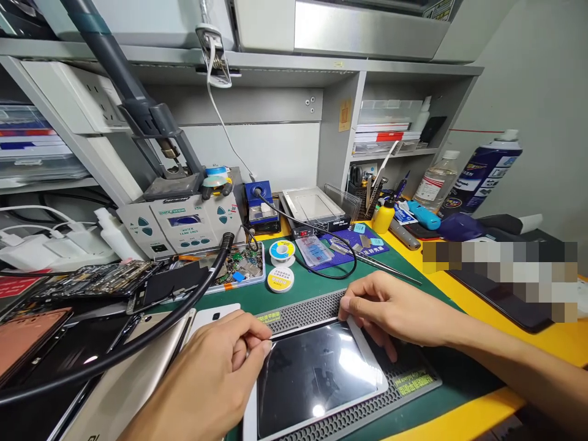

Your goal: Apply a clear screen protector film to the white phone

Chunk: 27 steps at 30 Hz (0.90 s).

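A white-framed tablet (pixel 316 373) with a dark, glossy screen lies face up on a grey honeycomb pad (pixel 414 383). My left hand (pixel 220 361) is at the tablet's upper left corner, thumb and index finger pinched together at the edge. My right hand (pixel 376 303) touches the upper right corner with its thumb and index finger, the other fingers curled over the pad. Whether either pinch holds something thin, such as film or the screen's edge, is too small to tell.
Phones and tablets (pixel 133 373) lie at left under a thick black hose (pixel 184 318). Behind stand a hot-air station (pixel 184 226), a solder spool (pixel 282 250), a round tin (pixel 280 279) and a heating plate (pixel 315 208). Tweezers (pixel 390 267), a yellow bottle (pixel 383 217) and a black phone (pixel 500 297) are at right.
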Each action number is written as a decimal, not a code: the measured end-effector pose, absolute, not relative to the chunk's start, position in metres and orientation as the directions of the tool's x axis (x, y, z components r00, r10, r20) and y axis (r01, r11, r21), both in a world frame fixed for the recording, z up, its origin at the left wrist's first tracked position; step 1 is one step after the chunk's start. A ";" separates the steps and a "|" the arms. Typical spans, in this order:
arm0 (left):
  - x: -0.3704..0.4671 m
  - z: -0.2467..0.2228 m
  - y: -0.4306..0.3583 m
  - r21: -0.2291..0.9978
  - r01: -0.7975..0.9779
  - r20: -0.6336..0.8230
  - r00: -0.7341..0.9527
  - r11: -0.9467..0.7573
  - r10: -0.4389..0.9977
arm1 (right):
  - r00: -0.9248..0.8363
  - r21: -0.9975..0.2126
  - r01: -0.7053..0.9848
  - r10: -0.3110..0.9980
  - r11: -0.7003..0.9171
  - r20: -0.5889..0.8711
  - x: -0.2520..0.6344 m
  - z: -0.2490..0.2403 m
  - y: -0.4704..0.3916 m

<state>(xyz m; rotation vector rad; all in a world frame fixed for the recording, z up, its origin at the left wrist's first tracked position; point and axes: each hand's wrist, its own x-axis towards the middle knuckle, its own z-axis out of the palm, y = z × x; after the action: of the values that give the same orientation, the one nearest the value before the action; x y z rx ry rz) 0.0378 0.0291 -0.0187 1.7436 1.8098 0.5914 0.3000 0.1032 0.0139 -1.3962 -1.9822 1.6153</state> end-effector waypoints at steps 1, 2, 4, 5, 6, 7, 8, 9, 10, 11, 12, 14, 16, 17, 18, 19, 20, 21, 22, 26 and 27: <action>0.038 -0.017 0.029 0.653 0.755 -0.091 -0.003 0.062 0.996 | -0.520 -0.857 0.512 0.771 -0.065 -0.369 0.301 0.013 0.104; 0.038 -0.016 0.028 0.652 0.756 -0.097 -0.002 0.065 0.995 | -0.519 -0.860 0.506 0.772 -0.067 -0.366 0.301 0.012 0.104; 0.039 -0.014 0.028 0.651 0.756 -0.110 0.001 0.071 0.994 | -0.523 -0.864 0.499 0.773 -0.065 -0.360 0.303 0.010 0.105; 0.039 -0.013 0.027 0.651 0.756 -0.115 0.002 0.074 0.993 | -0.526 -0.866 0.496 0.772 -0.062 -0.357 0.303 0.009 0.106; 0.040 -0.013 0.027 0.649 0.757 -0.123 0.003 0.078 0.992 | -0.529 -0.867 0.494 0.771 -0.061 -0.355 0.304 0.008 0.106; 0.041 -0.012 0.027 0.648 0.758 -0.123 0.003 0.078 0.992 | -0.531 -0.869 0.490 0.770 -0.062 -0.354 0.304 0.007 0.107; 0.041 -0.012 0.028 0.647 0.758 -0.124 0.004 0.078 0.992 | -0.531 -0.871 0.487 0.771 -0.063 -0.352 0.305 0.007 0.107; 0.041 -0.012 0.028 0.647 0.758 -0.123 0.003 0.078 0.992 | -0.530 -0.872 0.485 0.772 -0.063 -0.350 0.305 0.007 0.108; 0.042 -0.012 0.028 0.649 0.757 -0.126 0.004 0.079 0.992 | -0.527 -0.872 0.485 0.774 -0.064 -0.350 0.305 0.007 0.108; 0.042 -0.012 0.028 0.649 0.756 -0.130 0.004 0.082 0.991 | -0.524 -0.871 0.486 0.777 -0.065 -0.350 0.305 0.007 0.108; 0.041 -0.013 0.028 0.649 0.756 -0.135 0.005 0.085 0.991 | -0.521 -0.869 0.490 0.778 -0.064 -0.350 0.305 0.007 0.108; 0.041 -0.013 0.028 0.644 0.760 -0.143 0.006 0.088 0.990 | -0.516 -0.863 0.501 0.780 -0.060 -0.354 0.305 0.008 0.108; 0.040 -0.013 0.027 0.637 0.766 -0.142 0.009 0.085 0.990 | -0.517 -0.857 0.512 0.779 -0.052 -0.356 0.306 0.008 0.107; 0.040 -0.013 0.027 0.633 0.770 -0.138 0.009 0.082 0.990 | -0.519 -0.855 0.517 0.777 -0.045 -0.355 0.306 0.009 0.107; 0.040 -0.013 0.027 0.632 0.771 -0.137 0.010 0.080 0.990 | -0.521 -0.853 0.521 0.776 -0.040 -0.354 0.305 0.009 0.107; 0.039 -0.013 0.027 0.631 0.772 -0.137 0.012 0.078 0.991 | -0.522 -0.851 0.525 0.776 -0.036 -0.355 0.305 0.009 0.106; 0.039 -0.014 0.027 0.631 0.772 -0.136 0.013 0.076 0.991 | -0.522 -0.848 0.529 0.775 -0.033 -0.356 0.305 0.010 0.106; 0.039 -0.014 0.027 0.630 0.773 -0.133 0.014 0.074 0.991 | -0.521 -0.845 0.535 0.775 -0.032 -0.359 0.305 0.010 0.106; 0.039 -0.014 0.028 0.629 0.774 -0.132 0.014 0.073 0.991 | -0.518 -0.841 0.541 0.775 -0.031 -0.362 0.304 0.011 0.105; 0.039 -0.018 0.030 0.638 0.768 -0.101 0.017 0.052 0.995 | -0.512 -0.821 0.570 0.775 -0.015 -0.370 0.304 0.014 0.104; 0.039 -0.019 0.030 0.644 0.763 -0.093 0.016 0.048 0.996 | -0.516 -0.818 0.575 0.774 -0.006 -0.368 0.304 0.015 0.104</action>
<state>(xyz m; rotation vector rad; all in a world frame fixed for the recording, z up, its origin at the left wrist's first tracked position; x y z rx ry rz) 0.0385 0.0304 -0.0191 1.7656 1.7975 0.5647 0.3044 0.1038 0.0147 -1.4306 -2.0700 1.5403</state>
